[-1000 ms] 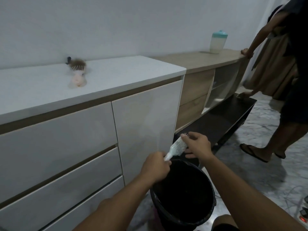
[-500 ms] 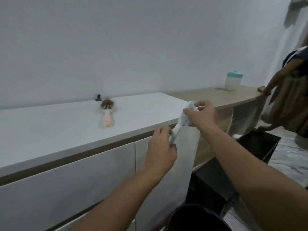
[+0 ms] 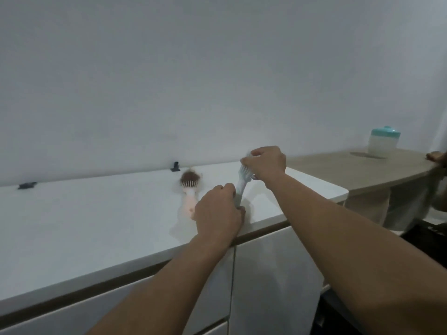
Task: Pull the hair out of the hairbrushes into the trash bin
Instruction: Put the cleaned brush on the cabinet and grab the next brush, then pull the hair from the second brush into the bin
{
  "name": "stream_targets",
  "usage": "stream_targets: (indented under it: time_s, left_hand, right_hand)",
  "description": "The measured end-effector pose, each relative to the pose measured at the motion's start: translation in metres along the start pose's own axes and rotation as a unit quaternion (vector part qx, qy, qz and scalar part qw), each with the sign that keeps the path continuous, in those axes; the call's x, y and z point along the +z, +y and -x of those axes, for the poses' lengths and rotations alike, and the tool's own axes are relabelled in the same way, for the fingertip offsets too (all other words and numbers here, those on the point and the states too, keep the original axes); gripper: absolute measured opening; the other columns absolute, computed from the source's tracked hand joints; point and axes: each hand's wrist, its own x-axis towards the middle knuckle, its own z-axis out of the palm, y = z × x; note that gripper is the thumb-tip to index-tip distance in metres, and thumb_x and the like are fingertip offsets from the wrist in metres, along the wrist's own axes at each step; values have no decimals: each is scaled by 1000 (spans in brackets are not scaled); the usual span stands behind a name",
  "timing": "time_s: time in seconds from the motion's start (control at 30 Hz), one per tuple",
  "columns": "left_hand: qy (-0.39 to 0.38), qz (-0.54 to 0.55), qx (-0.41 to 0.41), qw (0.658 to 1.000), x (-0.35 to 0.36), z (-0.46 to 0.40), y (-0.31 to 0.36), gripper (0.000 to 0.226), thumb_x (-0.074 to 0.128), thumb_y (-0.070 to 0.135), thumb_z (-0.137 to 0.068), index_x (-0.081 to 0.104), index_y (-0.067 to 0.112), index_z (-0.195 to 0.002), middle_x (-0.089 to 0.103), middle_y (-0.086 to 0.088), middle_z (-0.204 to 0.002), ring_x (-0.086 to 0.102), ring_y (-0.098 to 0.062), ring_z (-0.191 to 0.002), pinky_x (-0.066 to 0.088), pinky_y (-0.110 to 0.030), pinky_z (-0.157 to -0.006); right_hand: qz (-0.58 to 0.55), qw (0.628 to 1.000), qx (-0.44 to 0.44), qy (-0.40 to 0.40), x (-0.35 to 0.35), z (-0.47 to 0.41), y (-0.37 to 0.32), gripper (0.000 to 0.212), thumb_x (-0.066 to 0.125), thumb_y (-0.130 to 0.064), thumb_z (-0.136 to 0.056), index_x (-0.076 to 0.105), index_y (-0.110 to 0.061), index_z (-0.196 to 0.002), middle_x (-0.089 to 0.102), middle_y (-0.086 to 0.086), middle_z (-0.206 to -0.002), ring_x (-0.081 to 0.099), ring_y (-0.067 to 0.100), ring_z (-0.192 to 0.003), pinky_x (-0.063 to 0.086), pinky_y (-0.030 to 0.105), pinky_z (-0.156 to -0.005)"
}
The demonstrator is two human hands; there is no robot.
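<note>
A pale blue hairbrush (image 3: 242,183) is held over the white cabinet top (image 3: 96,213). My left hand (image 3: 217,215) grips its handle low down. My right hand (image 3: 263,163) is closed around its bristle head, which it mostly hides. Just left of my hands a pink hairbrush (image 3: 189,192) lies flat on the cabinet top, its head matted with brown hair. The trash bin is out of view.
A jar with a teal lid (image 3: 383,141) stands on the lower wooden cabinet (image 3: 350,170) to the right. Another person's hand (image 3: 435,157) rests on that cabinet's far edge. Two small dark clips (image 3: 174,166) sit along the wall. White drawers lie below.
Both hands rose with the blue brush from over the black bin to above the cabinet top, close to the pink brush. The bin dropped out of view.
</note>
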Motion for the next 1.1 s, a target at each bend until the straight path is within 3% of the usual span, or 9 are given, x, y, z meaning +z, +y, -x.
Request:
stream_targets:
  time_s: [0.13,0.2,0.37,0.57,0.73,0.83,0.9,1.0,1.1]
  left_hand:
    - [-21,-11,-20,1000,8,-12,-3,29,64,39,-87,65,18,-107,67,-2,-104,61,-23,-95,50,-35,-79]
    - [-32,-15,-34,999,10,-15,-4,31,63,40,-87,67,18,-108,68,-3,-106,63,-24,-98,49,-34,-80]
    - [-44,-7,-77,996,14,-16,-5,35,66,46,-84,72,17,-102,70,-4,-100,66,-24,-93,52,-34,-79]
    - [-57,14,-85,995,11,-14,-3,38,63,47,-86,70,11,-99,69,-7,-102,65,-26,-97,48,-35,-80]
    - [0,96,-81,992,-6,-14,-13,36,58,41,-89,70,10,-103,65,-5,-113,61,-24,-103,44,-32,-82]
    - [45,55,-100,992,-24,-23,-34,31,58,37,-87,68,16,-107,62,0,-115,60,-23,-104,42,-32,-79]
    - [17,18,-146,989,-30,-30,-51,34,60,37,-83,67,16,-108,62,-2,-112,61,-25,-102,43,-32,-75]
    - [-51,26,-212,976,-33,-32,-70,35,65,41,-78,62,12,-98,66,-6,-104,64,-27,-95,49,-33,-73]
    - [-72,41,-211,974,-38,-30,-73,25,65,32,-83,54,11,-92,67,-10,-104,64,-30,-98,46,-32,-72]
  right_hand:
    - [67,997,3,-26,23,-12,4,4,67,-12,-63,71,-9,-63,68,10,-68,69,32,-73,59,33,-63]
    - [98,994,11,-37,33,-18,8,17,67,-12,-63,74,-3,-75,71,12,-72,72,31,-74,59,32,-63]
    - [158,984,10,-86,49,-21,17,11,66,-16,-60,56,-12,-61,44,2,-51,53,25,-57,33,19,-44]
    - [162,982,22,-98,59,-18,24,20,68,-26,-58,65,-9,-68,53,3,-56,48,17,-50,32,19,-44]
    - [181,978,4,-109,63,-17,18,39,69,-40,-67,70,-7,-89,70,4,-77,64,22,-70,41,24,-52]
    - [180,977,-56,-95,70,-10,1,27,65,-30,-75,73,-8,-89,74,5,-90,68,25,-87,52,28,-69]
    - [162,972,-110,-131,76,-3,-10,21,64,-22,-80,74,-10,-93,74,6,-99,67,23,-98,53,30,-80]
    - [65,965,-78,-240,89,10,-20,24,65,-12,-83,71,-9,-106,71,10,-104,70,23,-87,60,32,-72]
    - [37,957,-30,-287,98,20,-22,12,64,-2,-85,71,-11,-90,68,7,-88,71,27,-77,62,40,-72]
